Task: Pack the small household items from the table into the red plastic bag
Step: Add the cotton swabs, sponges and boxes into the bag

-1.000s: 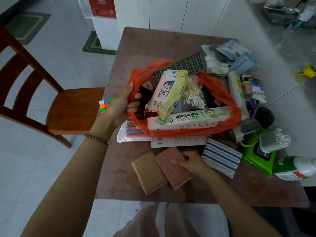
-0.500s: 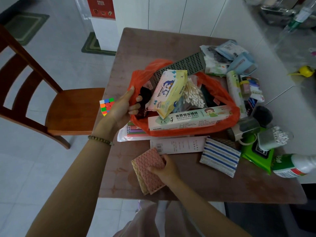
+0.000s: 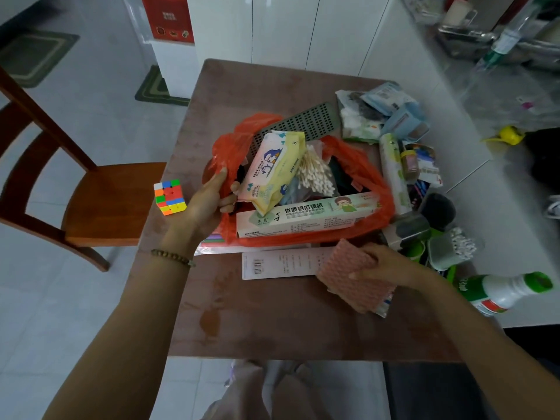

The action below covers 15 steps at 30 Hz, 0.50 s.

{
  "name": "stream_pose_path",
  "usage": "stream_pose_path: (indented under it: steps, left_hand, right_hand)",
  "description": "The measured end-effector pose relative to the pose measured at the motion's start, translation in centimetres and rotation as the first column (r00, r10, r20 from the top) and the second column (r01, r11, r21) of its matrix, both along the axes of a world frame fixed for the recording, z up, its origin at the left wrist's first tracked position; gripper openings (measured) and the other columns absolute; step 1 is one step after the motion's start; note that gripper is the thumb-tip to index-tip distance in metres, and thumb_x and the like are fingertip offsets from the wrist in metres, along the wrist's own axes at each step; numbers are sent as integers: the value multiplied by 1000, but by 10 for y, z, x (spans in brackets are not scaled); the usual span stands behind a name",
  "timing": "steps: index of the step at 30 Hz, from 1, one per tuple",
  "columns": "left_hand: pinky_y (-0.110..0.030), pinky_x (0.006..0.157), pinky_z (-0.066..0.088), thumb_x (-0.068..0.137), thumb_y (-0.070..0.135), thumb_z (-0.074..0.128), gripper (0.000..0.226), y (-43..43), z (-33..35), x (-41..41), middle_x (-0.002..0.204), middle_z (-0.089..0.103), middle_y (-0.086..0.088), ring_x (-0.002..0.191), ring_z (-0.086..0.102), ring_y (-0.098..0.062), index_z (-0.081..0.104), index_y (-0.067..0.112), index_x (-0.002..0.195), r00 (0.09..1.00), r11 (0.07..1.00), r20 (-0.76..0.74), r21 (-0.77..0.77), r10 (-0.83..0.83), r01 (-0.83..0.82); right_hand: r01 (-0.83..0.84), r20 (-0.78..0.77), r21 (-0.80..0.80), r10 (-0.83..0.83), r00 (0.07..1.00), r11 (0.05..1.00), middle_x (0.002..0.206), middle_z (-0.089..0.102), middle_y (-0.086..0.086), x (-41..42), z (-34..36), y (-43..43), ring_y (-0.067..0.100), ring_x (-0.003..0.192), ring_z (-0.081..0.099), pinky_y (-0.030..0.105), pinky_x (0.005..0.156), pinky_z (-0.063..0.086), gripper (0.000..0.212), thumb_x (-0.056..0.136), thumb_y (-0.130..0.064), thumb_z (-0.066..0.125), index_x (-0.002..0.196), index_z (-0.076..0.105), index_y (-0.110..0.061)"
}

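Wooden chair [image 3: 100, 207] at far left, off the table's 9 o'clock side. Puzzle cube [image 3: 169, 197] sits on the table [image 3: 272, 328] edge, just beside the left hand [image 3: 209, 201], at its 9.

Left hand grips the rim of the red bag [image 3: 375, 180] at the bag's 9 o'clock, thumb outside, fingers curled inside the mouth, plastic pinched between. Beaded bracelet [image 3: 172, 257] on that wrist.

Bag is mid-table, mouth open and facing up, long axis 9 to 3. Inside:
- Wipes pack [image 3: 272, 171] propped on end, long axis about 1 to 7, lower end resting on the foil box [image 3: 303, 215].
- Foil box lies along the near rim, long axis 9 to 3, right end slightly higher.
- Cotton swabs [image 3: 318, 174] in a clear packet at the wipes' 3.
- Grey perforated tray [image 3: 300, 122] sticks out of the bag at 12.

Flat pink card [image 3: 278, 265] with a barcode lies on the table just at the bag's 6, long axis 9 to 3.

Right hand [image 3: 381, 265], at the bag's 5, holds the pink scrub pad [image 3: 345, 283], thumb on its top face, fingers curled round the far edge. Pad's long axis runs about 11 to 5, and its upper corner overlaps the card. Cannot tell if it is clear of the table.

Swab tub [image 3: 451, 250] stands at the hand's 2. White bottle [image 3: 509, 292] lies on its side at far right, green cap pointing to 3.
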State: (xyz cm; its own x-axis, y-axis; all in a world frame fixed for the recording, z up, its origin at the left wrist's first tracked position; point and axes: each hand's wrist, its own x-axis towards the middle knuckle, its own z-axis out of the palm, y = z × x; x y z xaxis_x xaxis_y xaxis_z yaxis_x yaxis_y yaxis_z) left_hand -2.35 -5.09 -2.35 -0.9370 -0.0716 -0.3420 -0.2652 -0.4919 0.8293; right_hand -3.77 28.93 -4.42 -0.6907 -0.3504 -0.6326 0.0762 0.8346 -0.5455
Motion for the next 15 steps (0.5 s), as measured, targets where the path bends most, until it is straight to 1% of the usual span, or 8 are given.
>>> stream_pose_path:
  steps: [2, 3, 5, 7, 8, 10, 12, 15]
  left_hand:
    - [-11, 35, 23, 103, 30, 30, 27, 3, -1, -1, 54, 48, 10, 37, 26, -1, 55, 19, 103, 1000, 1000, 3, -5, 15, -15]
    - [-11, 35, 23, 103, 30, 30, 27, 4, -2, -1, 54, 48, 10, 37, 26, -2, 54, 19, 103, 1000, 1000, 7, -9, 22, -22]
    - [-11, 35, 23, 103, 31, 30, 26, 6, -3, -1, 56, 48, 10, 38, 26, -2, 53, 19, 102, 999, 999, 11, -24, 30, -30]
    - [-10, 35, 23, 103, 31, 29, 26, 8, -3, 0, 56, 48, 10, 38, 26, -2, 52, 18, 100, 999, 998, 12, -42, 42, -41]
    - [-10, 35, 23, 103, 31, 29, 26, 9, -3, 0, 56, 48, 10, 37, 26, -2, 52, 18, 99, 999, 998, 14, -47, 50, -50]
    - [-10, 35, 24, 103, 31, 30, 27, 12, -3, 0, 55, 49, 10, 37, 26, -2, 52, 17, 98, 997, 997, 20, -48, 68, -67]
    - [-10, 35, 24, 102, 31, 30, 26, 14, -4, 0, 54, 50, 11, 37, 26, -2, 52, 17, 99, 996, 996, 27, -43, 84, -83]
    - [-11, 34, 25, 102, 32, 31, 25, 16, -4, -1, 54, 50, 11, 37, 26, -2, 51, 17, 101, 995, 995, 35, -47, 93, -91]
  right_hand:
    - [-196, -57, 196, 211, 976, 961, 131, 45, -1, -15, -9, 17, 16, 123, 44, 23, 99, 35, 69, 71, -42, 77, 130, 50, -17]
    - [-245, -52, 247, 266, 963, 937, 142, 37, 3, -19, -15, 22, 20, 131, 36, 28, 107, 30, 82, 67, -48, 75, 136, 45, -16]
    - [-237, -29, 256, 252, 967, 937, 147, 33, 4, -22, -24, 24, 21, 131, 35, 31, 107, 31, 87, 67, -48, 77, 139, 38, -19]
    - [-180, 9, 227, 183, 983, 957, 138, 40, 3, -21, -28, 23, 17, 116, 45, 28, 93, 39, 81, 66, -48, 79, 129, 35, -23]
    - [-161, 31, 233, 158, 987, 959, 135, 41, 2, -21, -29, 23, 16, 111, 46, 27, 89, 40, 86, 62, -51, 80, 127, 31, -23]
    - [-143, 31, 248, 139, 990, 958, 140, 34, 2, -22, -32, 25, 18, 120, 42, 29, 96, 39, 105, 55, -58, 81, 134, 23, -21]
    - [-153, -3, 238, 158, 987, 959, 150, 22, 3, -21, -34, 27, 21, 136, 28, 33, 109, 30, 123, 51, -62, 80, 144, 13, -20]
    - [-168, -65, 239, 188, 980, 957, 154, 12, 3, -12, -37, 29, 23, 142, 16, 37, 115, 23, 140, 36, -78, 74, 148, 10, -23]
